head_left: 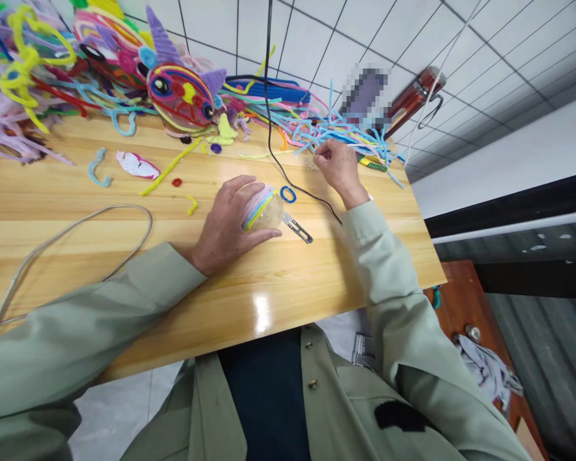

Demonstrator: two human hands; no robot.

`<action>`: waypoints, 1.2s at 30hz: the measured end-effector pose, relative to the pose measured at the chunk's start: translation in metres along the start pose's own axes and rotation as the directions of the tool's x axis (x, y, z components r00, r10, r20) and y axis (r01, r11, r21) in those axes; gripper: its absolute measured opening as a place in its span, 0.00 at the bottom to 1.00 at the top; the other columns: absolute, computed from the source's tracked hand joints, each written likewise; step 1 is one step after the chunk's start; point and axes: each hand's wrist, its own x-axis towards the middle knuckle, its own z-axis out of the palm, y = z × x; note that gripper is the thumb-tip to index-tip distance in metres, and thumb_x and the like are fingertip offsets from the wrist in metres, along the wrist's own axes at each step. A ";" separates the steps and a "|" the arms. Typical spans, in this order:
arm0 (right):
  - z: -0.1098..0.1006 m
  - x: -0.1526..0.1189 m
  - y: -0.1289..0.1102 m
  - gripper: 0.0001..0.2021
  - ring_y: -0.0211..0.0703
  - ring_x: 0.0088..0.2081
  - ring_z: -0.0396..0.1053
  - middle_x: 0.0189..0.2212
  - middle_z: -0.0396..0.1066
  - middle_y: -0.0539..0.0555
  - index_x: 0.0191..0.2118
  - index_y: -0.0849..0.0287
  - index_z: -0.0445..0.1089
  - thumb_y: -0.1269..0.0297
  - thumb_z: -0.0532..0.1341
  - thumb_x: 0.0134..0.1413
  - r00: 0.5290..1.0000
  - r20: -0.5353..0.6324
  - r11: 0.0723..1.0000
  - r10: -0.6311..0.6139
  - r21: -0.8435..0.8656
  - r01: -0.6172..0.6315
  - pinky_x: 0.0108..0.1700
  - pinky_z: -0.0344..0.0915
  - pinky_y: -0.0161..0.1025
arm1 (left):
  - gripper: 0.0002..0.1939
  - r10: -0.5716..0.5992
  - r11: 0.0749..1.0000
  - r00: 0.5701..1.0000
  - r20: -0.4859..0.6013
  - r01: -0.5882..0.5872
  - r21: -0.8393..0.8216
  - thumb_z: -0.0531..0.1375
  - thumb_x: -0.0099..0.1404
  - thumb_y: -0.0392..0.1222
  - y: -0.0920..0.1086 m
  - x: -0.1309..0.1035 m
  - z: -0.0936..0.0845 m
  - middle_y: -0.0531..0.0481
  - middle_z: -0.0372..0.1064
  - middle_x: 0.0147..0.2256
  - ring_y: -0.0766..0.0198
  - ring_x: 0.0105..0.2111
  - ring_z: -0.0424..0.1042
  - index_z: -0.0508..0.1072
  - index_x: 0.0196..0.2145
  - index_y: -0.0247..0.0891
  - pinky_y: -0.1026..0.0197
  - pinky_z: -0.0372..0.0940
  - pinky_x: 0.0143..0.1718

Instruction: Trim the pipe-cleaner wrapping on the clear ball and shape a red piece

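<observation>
My left hand [233,218] is wrapped round a pale, translucent ball [269,214], its upper side covered with lilac, blue and yellow pipe cleaner strips [258,208]. Just right of the ball lie thread snips [298,228] and a small blue pipe cleaner ring [288,194]. Farther right, my right hand [340,168] is low over the table, its fingertips pinched together beside some tiny clear bits [312,164]. Whatever the pinch holds is too small to tell. Behind that hand lies a yellow-and-green handled tool [373,164], partly hidden.
Colourful pipe cleaner fish figures [185,96] and heaped pipe cleaners [43,77] fill the back left. Light blue pipe cleaners [326,131] lie at the back right near a red thermos [415,96]. A black cable [274,150] crosses the table; a grey cord [72,234] loops at left.
</observation>
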 end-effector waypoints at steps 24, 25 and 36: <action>-0.004 -0.157 -0.034 0.06 0.52 0.34 0.70 0.34 0.79 0.56 0.41 0.53 0.70 0.68 0.57 0.71 0.959 0.268 0.977 -0.097 0.210 0.040 0.40 0.62 0.47 | 0.28 -0.163 0.985 0.987 -0.005 0.163 -0.064 0.48 0.86 0.70 0.000 0.000 -0.019 0.50 0.73 0.67 0.46 0.71 0.71 0.72 0.65 0.51 0.30 0.68 0.74; -0.007 -0.157 -0.035 0.06 0.49 0.33 0.69 0.31 0.77 0.53 0.40 0.51 0.68 0.65 0.57 0.73 0.959 0.265 0.932 -0.103 0.363 -0.001 0.40 0.63 0.46 | 0.28 -0.174 0.982 0.985 -0.007 0.173 -0.076 0.48 0.85 0.71 0.002 0.000 -0.019 0.51 0.73 0.67 0.46 0.71 0.70 0.72 0.65 0.52 0.29 0.68 0.75; -0.007 -0.154 -0.080 0.20 0.36 0.25 0.59 0.23 0.66 0.43 0.37 0.53 0.72 0.42 0.73 0.67 0.880 0.390 0.435 -0.270 0.865 -0.250 0.29 0.56 0.38 | 0.43 -0.012 1.000 0.999 0.034 0.012 0.005 0.69 0.71 0.78 0.006 0.004 -0.023 0.39 0.70 0.68 0.39 0.71 0.71 0.67 0.70 0.51 0.31 0.70 0.72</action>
